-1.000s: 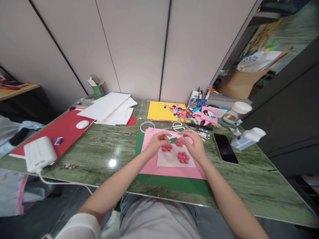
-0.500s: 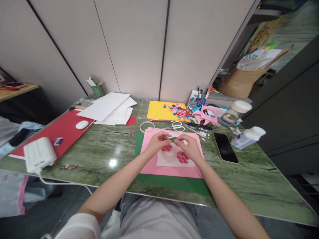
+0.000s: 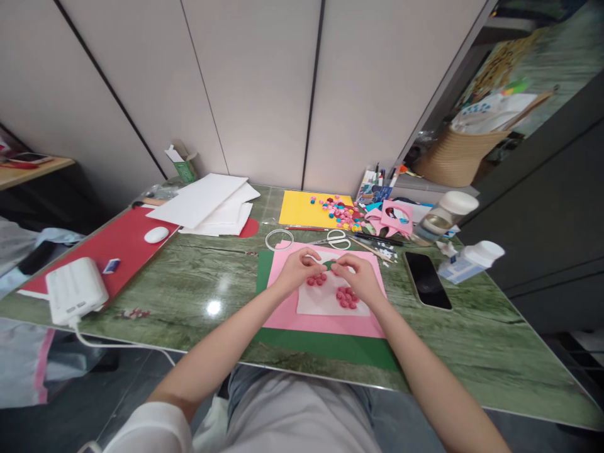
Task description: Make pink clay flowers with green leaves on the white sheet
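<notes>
Between my two hands is a small green paper piece [image 3: 329,265], pinched by the fingertips on either side. My left hand [image 3: 298,270] grips its left edge with finger and thumb. On the right edge, my right hand [image 3: 357,275] does the same. Below them lies a white sheet [image 3: 316,307] bearing clusters of pink rolled paper balls: one cluster [image 3: 316,279] by my left fingers, another [image 3: 346,297] under my right hand. The white sheet rests on pink paper [image 3: 283,318], which overlaps a larger green sheet [image 3: 325,349]. My fingers partly cover the upper part of the white sheet.
Behind the work lie scissors [image 3: 338,239], a tape roll [image 3: 279,240] and yellow paper [image 3: 297,207] with loose coloured balls. A phone [image 3: 427,280], a white bottle [image 3: 472,261] and a clear jar [image 3: 446,217] stand right. White papers [image 3: 202,200] and a power bank [image 3: 76,290] are left.
The green paper piece has shifted slightly and shows a little flatter between my fingertips. Both hands stay in nearly the same place; the view has moved slightly.
</notes>
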The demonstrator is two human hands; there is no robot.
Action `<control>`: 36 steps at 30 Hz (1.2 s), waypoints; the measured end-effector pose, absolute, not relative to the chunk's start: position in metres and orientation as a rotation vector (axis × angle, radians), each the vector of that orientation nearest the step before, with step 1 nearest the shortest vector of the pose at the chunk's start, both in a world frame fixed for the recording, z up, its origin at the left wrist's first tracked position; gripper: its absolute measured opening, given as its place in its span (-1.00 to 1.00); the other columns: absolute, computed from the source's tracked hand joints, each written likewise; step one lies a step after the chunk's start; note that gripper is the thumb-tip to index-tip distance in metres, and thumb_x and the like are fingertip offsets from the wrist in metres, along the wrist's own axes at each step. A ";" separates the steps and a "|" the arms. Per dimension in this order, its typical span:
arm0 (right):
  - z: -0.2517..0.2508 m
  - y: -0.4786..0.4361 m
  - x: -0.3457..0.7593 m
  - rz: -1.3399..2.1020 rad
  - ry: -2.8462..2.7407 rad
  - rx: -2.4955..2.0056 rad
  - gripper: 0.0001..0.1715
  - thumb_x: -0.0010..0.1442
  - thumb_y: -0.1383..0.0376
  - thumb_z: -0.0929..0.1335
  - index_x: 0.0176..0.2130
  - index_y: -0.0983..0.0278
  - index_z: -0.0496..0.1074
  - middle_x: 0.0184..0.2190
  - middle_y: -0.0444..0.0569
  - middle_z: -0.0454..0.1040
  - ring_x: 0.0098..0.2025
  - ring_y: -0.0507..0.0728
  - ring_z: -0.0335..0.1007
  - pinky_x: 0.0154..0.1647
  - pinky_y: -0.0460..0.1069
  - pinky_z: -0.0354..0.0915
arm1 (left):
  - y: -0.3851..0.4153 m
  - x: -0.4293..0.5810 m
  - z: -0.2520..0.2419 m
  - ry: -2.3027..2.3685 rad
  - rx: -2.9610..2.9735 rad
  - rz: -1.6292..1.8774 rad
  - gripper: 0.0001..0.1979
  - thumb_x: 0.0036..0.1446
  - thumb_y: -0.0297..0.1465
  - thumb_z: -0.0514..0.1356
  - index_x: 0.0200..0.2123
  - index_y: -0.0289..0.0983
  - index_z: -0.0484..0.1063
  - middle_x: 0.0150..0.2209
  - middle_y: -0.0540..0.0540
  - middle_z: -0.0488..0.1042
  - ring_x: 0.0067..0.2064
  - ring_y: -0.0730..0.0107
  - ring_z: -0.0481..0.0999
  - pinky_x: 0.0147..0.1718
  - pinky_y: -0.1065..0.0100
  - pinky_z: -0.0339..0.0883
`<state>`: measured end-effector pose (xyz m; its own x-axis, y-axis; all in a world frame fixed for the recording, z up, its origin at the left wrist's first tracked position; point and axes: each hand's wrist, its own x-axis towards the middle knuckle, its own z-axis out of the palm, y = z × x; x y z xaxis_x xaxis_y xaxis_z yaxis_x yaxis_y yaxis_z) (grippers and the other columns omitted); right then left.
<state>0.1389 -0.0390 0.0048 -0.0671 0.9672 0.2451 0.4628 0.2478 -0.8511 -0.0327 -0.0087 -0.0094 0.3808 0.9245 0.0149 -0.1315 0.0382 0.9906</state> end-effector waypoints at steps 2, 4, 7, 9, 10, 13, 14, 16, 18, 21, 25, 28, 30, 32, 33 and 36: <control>0.002 -0.037 0.140 0.764 -1.646 -1.359 -0.81 0.01 0.22 0.31 -0.53 0.28 0.38 -0.53 -0.09 0.40 -0.42 0.07 0.28 -0.36 -0.04 0.17 | -0.007 -0.031 -0.015 0.859 1.260 0.944 -0.67 -0.23 -0.31 0.32 -0.40 -0.33 0.31 -0.59 0.00 0.44 -0.58 0.50 0.40 -0.58 0.47 0.23; 0.000 -0.035 0.141 0.822 -1.614 -1.360 -0.80 0.01 0.22 0.30 -0.54 0.29 0.37 -0.55 -0.10 0.39 -0.45 0.06 0.27 -0.39 -0.04 0.16 | -0.005 -0.029 -0.019 0.859 1.263 0.934 -0.65 -0.24 -0.28 0.32 -0.40 -0.34 0.33 -0.57 -0.02 0.46 -0.58 0.49 0.42 -0.58 0.46 0.23; -0.002 -0.033 0.141 0.939 -1.559 -1.333 -0.79 -0.01 0.22 0.31 -0.56 0.29 0.34 -0.59 -0.14 0.36 -0.51 0.02 0.22 -0.45 -0.06 0.13 | -0.006 -0.028 -0.023 0.840 1.256 0.936 -0.65 -0.24 -0.28 0.32 -0.39 -0.35 0.34 -0.56 -0.02 0.45 -0.56 0.50 0.42 -0.57 0.47 0.24; -0.003 -0.032 0.142 0.997 -1.528 -1.317 -0.79 -0.01 0.21 0.32 -0.57 0.29 0.33 -0.61 -0.16 0.33 -0.53 0.00 0.19 -0.47 -0.07 0.11 | -0.006 -0.028 -0.023 0.818 1.255 0.918 -0.65 -0.23 -0.30 0.33 -0.37 -0.35 0.34 -0.56 -0.02 0.45 -0.56 0.51 0.42 -0.55 0.46 0.25; -0.004 -0.031 0.142 1.020 -1.519 -1.314 -0.78 -0.02 0.21 0.32 -0.57 0.29 0.33 -0.62 -0.17 0.32 -0.54 0.00 0.18 -0.47 -0.07 0.11 | -0.007 -0.027 -0.023 0.802 1.261 0.900 -0.64 -0.23 -0.31 0.33 -0.35 -0.34 0.35 -0.55 -0.02 0.45 -0.56 0.51 0.42 -0.55 0.46 0.25; -0.005 -0.030 0.143 1.058 -1.521 -1.314 -0.78 -0.01 0.21 0.31 -0.57 0.30 0.33 -0.62 -0.16 0.34 -0.54 0.00 0.20 -0.46 -0.07 0.12 | -0.003 -0.028 -0.024 0.778 1.310 0.866 -0.60 -0.20 -0.32 0.31 -0.24 -0.33 0.35 -0.49 -0.04 0.46 -0.51 0.49 0.43 -0.51 0.44 0.27; -0.005 -0.029 0.144 1.053 -1.530 -1.315 -0.77 0.00 0.20 0.31 -0.56 0.30 0.33 -0.61 -0.15 0.36 -0.53 0.01 0.22 -0.45 -0.07 0.13 | 0.000 -0.030 -0.024 0.788 1.337 0.879 -0.60 -0.17 -0.31 0.29 -0.22 -0.32 0.34 -0.46 -0.05 0.46 -0.48 0.48 0.44 -0.49 0.42 0.28; -0.004 -0.028 0.147 0.990 -1.560 -1.336 -0.76 0.01 0.18 0.29 -0.54 0.29 0.35 -0.58 -0.13 0.39 -0.51 0.03 0.25 -0.43 -0.07 0.14 | 0.010 -0.037 -0.026 0.865 1.433 0.947 -0.68 -0.08 -0.29 0.23 -0.24 -0.31 0.36 -0.40 -0.07 0.46 -0.43 0.45 0.45 -0.43 0.39 0.30; -0.004 -0.026 0.152 0.831 -1.620 -1.406 -0.76 0.02 0.18 0.28 -0.53 0.29 0.37 -0.57 -0.12 0.41 -0.49 0.04 0.27 -0.42 -0.06 0.14 | 0.023 -0.048 -0.029 1.055 1.625 1.046 -0.81 -0.03 -0.32 0.19 -0.37 -0.33 0.39 -0.40 -0.08 0.46 -0.38 0.42 0.44 -0.36 0.36 0.30; -0.006 -0.024 0.160 0.570 -1.765 -1.565 -0.77 0.03 0.20 0.27 -0.54 0.27 0.38 -0.56 -0.12 0.42 -0.46 0.05 0.29 -0.42 -0.07 0.11 | 0.039 -0.066 -0.034 1.393 2.046 1.056 -0.89 0.02 -0.44 0.11 -0.37 -0.29 0.43 -0.31 -0.11 0.45 -0.22 0.32 0.40 -0.20 0.28 0.24; -0.015 -0.021 0.166 0.377 -1.920 -1.751 -0.79 0.03 0.24 0.27 -0.53 0.26 0.39 -0.52 -0.11 0.44 -0.43 0.05 0.30 -0.42 -0.08 0.08 | 0.046 -0.078 -0.041 1.759 2.380 0.858 -0.77 0.07 -0.47 0.05 -0.20 -0.25 0.42 -0.15 -0.18 0.40 -0.03 0.17 0.28 -0.10 0.17 0.12; -0.020 -0.020 0.166 0.214 -1.975 -1.873 -0.81 0.04 0.23 0.27 -0.51 0.26 0.38 -0.48 -0.09 0.44 -0.40 0.05 0.30 -0.42 -0.08 0.05 | 0.045 -0.078 -0.043 1.859 2.454 0.688 -0.76 0.11 -0.45 0.01 -0.21 -0.26 0.42 -0.18 -0.20 0.41 -0.03 0.15 0.28 -0.11 0.15 0.08; -0.021 -0.021 0.165 0.144 -2.000 -1.939 -0.80 0.05 0.21 0.27 -0.50 0.25 0.38 -0.45 -0.08 0.43 -0.39 0.05 0.29 -0.42 -0.08 0.04 | 0.044 -0.078 -0.042 1.858 2.491 0.645 -0.76 0.12 -0.46 -0.02 -0.24 -0.27 0.42 -0.21 -0.20 0.43 -0.05 0.16 0.29 -0.10 0.16 0.06; -0.019 -0.022 0.165 0.092 -2.012 -1.991 -0.80 0.05 0.19 0.28 -0.48 0.25 0.38 -0.41 -0.07 0.43 -0.36 0.07 0.30 -0.39 -0.06 0.04 | 0.043 -0.077 -0.039 1.860 2.504 0.658 -0.78 0.11 -0.47 -0.02 -0.28 -0.29 0.42 -0.23 -0.21 0.44 -0.08 0.17 0.31 -0.10 0.17 0.05; -0.017 -0.023 0.166 0.066 -2.014 -2.011 -0.80 0.05 0.18 0.28 -0.46 0.24 0.38 -0.39 -0.06 0.43 -0.33 0.08 0.31 -0.38 -0.06 0.04 | 0.041 -0.077 -0.037 1.859 2.501 0.676 -0.79 0.10 -0.48 -0.02 -0.29 -0.30 0.41 -0.25 -0.21 0.45 -0.10 0.18 0.33 -0.10 0.17 0.05; -0.011 -0.025 0.169 -0.001 -2.014 -2.030 -0.81 0.07 0.19 0.27 -0.42 0.24 0.39 -0.36 -0.03 0.43 -0.28 0.13 0.32 -0.32 -0.03 0.06 | 0.035 -0.073 -0.029 1.786 2.481 0.769 -0.83 0.09 -0.47 0.00 -0.32 -0.30 0.37 -0.31 -0.17 0.46 -0.17 0.22 0.37 -0.08 0.16 0.04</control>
